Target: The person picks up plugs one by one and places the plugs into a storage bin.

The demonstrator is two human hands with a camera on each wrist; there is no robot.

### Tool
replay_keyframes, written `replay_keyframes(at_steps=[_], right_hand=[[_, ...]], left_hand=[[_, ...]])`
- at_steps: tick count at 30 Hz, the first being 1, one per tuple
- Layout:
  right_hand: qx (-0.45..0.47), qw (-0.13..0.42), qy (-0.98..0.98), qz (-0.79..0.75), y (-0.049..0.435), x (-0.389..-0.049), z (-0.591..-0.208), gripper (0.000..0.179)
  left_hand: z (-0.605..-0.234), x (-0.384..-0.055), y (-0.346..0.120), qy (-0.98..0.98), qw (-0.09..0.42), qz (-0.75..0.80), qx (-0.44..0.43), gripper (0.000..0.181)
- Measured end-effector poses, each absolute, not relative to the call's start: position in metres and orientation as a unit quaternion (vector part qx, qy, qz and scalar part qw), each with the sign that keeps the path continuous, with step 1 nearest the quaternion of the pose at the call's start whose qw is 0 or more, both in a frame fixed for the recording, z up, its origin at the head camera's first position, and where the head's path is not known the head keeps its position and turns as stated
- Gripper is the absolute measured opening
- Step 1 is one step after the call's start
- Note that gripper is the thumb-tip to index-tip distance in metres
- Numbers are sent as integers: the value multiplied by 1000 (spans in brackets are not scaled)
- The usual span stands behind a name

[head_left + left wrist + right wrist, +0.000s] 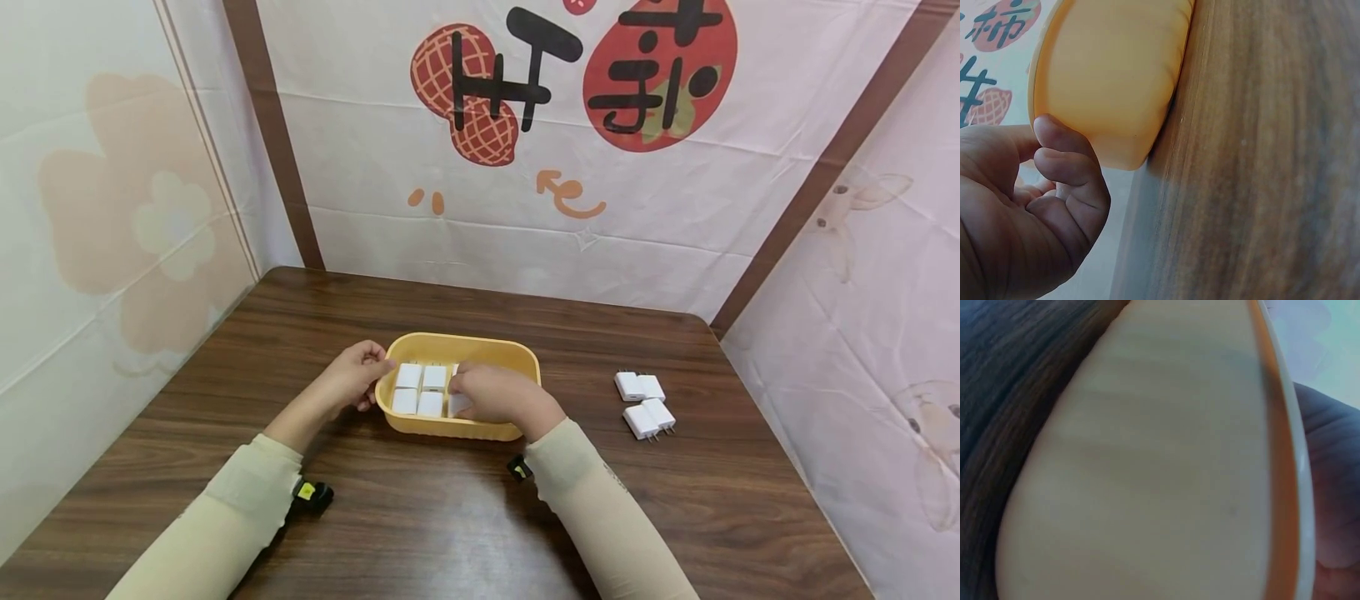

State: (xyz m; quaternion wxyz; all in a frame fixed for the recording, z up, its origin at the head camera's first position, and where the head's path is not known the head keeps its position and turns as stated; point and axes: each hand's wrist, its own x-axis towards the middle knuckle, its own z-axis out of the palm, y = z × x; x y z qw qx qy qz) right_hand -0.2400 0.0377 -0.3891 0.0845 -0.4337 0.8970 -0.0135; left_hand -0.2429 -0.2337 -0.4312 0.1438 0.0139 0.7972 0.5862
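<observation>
A yellow plastic basket (420,427) stands on the table with white plug chargers (408,377) laid in rows in its left part. At its left end my left hand (351,377) pinches the rim, thumb on top and fingertips against the outer wall; the left wrist view shows the curled fingers (1072,165) at the basket wall (1116,69). My right hand (498,392) reaches over the near rim into the basket and holds a white charger (459,405) beside the rows. Its fingertips are partly hidden; in the right wrist view the basket's outer wall (1147,456) covers most of them.
Several more white chargers (643,408) lie on the table to the right of the basket, metal prongs showing. The brown wood-grain table (420,533) ends at printed cloth walls (360,150) at the back and sides. Black straps with cameras (313,495) sit under both wrists.
</observation>
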Motion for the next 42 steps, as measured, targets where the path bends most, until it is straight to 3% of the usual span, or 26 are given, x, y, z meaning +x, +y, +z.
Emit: replay_keyframes(at_steps=[42], right_hand=[[-405, 96, 909, -15, 36, -240, -394, 23]], left_hand=[[-432, -242, -235, 795, 140, 590, 21, 30]])
